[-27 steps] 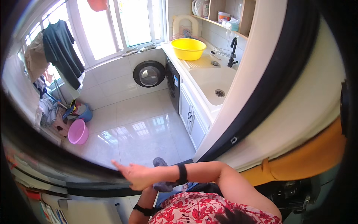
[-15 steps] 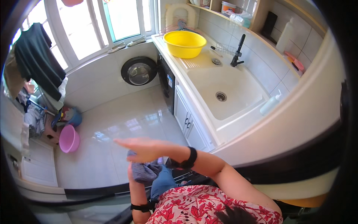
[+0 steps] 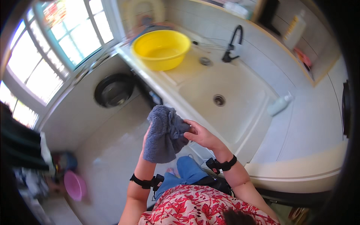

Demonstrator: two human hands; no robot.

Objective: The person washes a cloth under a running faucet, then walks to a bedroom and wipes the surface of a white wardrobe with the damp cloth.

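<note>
A grey-blue fluffy cloth hangs bunched in front of me, near the sink's front edge. My left hand supports it from the left; most of that hand is hidden behind the fabric, with the cloth draped over it. On the other side, my right hand has its fingers closed on the cloth's right edge. Each forearm wears a black strap with a small device.
A white sink lies ahead to the right, with a black faucet. On the counter stand a yellow basin and, at the right, a pale soap bottle. A pink basin sits on the floor at left.
Both hands and the cloth have moved up and right, to the sink's front. My right hand went from stretched out across the left to gripping the cloth's right edge. The view has turned.
</note>
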